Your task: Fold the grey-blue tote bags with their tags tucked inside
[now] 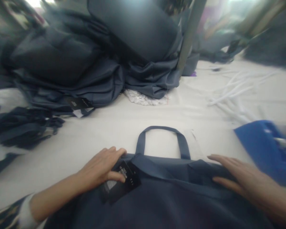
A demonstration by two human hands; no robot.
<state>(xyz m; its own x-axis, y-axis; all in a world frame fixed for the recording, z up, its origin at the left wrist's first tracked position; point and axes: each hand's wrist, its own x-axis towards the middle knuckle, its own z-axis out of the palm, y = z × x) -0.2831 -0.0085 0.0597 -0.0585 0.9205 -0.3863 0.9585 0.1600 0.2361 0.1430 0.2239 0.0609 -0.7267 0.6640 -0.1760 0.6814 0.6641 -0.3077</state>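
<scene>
A dark blue fabric bag [166, 197] lies in front of me, its strap handle [160, 128] looping up from the far edge. At the bag's left corner is my left hand [107, 167], thumb on the front across a black hang tag [130, 178] and fingers over the upper edge, gripping the fabric. My right hand [243, 179] is by the right corner, blurred, with its fingers stretched out and its thumb apart. That hand appears to hold nothing; whether it touches the cloth I cannot tell.
Dark blue bags [73, 63] are piled at the back left, beside a grey post [189, 38]. Dark straps [26, 127] lie at the left. White strips [238, 89] and a blue box-like object [264, 149] are on the right of the pale tabletop [105, 127].
</scene>
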